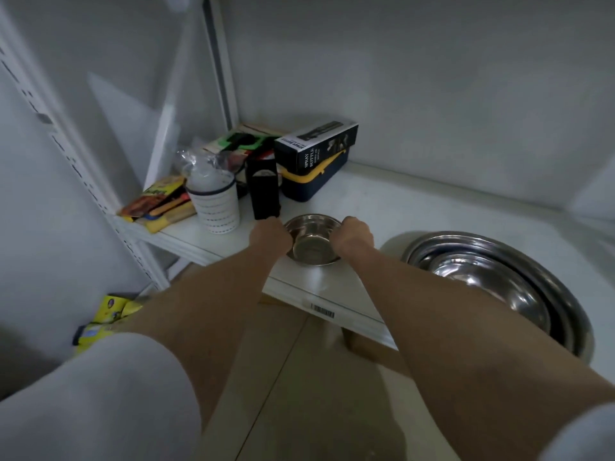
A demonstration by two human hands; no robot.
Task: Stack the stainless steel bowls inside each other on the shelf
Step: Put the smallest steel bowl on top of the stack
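Note:
A small stainless steel bowl (312, 241) sits on the white shelf (382, 201) near its front edge. My left hand (270, 235) grips its left rim and my right hand (353, 237) grips its right rim. To the right, a stack of larger steel bowls (499, 281) nested inside each other rests on the same shelf, partly hidden by my right forearm.
At the shelf's back left stand a black box (264, 191), a dotted white cup (216, 202), a spray bottle box (316, 146) on a blue and yellow case, and colourful packets (156, 201). Yellow packages (106, 317) lie lower left. White wall behind.

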